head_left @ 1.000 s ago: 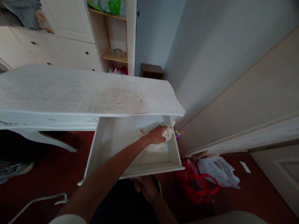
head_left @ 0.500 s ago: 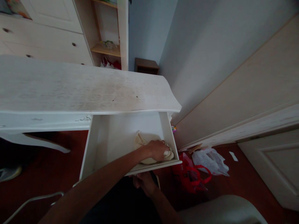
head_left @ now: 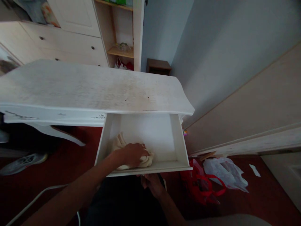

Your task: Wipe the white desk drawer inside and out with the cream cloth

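Note:
A white drawer (head_left: pixel 155 167) is pulled out from a white table (head_left: pixel 113 84). My left hand (head_left: pixel 133 154) reaches into it, with its fingers closed on a cream cloth (head_left: pixel 120 141). The bunched cloth lies on the drawer floor in the front left part and bulges out on both sides of the hand. Below the drawer's front edge is my right hand (head_left: pixel 151 184), its fingers curled together close against the drawer front. What those fingers hold is hidden in shadow.
A red bag (head_left: pixel 196 185) and a white plastic bag (head_left: pixel 224 172) lie on the floor at the right, by the wall. At the left are a table leg (head_left: pixel 63 133), a shoe (head_left: pixel 23 163) and a white cable (head_left: pixel 37 199). A white cabinet (head_left: pixel 75 40) stands behind.
My left hand and the cloth have moved from the right side of the drawer to its left side. My right hand stays beneath the drawer front. The view has shifted a little.

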`<state>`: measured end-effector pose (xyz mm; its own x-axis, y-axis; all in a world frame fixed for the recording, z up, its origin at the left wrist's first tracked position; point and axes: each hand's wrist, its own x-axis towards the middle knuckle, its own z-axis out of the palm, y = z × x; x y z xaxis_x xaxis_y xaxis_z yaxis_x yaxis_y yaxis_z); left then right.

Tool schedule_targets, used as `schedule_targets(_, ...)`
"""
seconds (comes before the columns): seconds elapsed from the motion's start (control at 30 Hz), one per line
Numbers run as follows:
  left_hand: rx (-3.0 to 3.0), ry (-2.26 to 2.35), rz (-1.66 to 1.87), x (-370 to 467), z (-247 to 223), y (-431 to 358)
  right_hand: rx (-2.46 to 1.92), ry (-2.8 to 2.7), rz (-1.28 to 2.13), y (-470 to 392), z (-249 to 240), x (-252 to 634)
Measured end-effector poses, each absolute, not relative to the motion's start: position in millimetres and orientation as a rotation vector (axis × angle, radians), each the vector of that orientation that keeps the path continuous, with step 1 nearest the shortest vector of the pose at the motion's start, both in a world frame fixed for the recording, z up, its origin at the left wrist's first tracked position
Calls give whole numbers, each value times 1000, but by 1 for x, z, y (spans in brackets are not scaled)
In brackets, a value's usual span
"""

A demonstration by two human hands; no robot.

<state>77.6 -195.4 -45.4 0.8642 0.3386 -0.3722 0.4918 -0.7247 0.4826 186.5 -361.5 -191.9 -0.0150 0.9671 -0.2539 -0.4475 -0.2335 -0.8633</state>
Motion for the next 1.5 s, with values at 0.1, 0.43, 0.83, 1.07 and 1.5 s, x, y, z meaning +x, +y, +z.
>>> schedule_targets(0.1,2495,776,-441,40,-37,-194,-1046,-727,1559,-362,-192,188)
schedule_targets(0.43,3109,1089,-175,20,-11,-173,-1040,-781,1551,-362,-188,191)
schedule_targets(0.83,3131,1542,128,42,-29,-132,-1034,-762,1543,-363,-181,189)
schedule_targets(1.07,3018,1515,94,38,-29,-143,-1046,-764,1528,-364,-182,189)
schedule_targets(1.5,2417,1383,543,-37,8,-182,-1012,-756,1534,-364,-185,192)
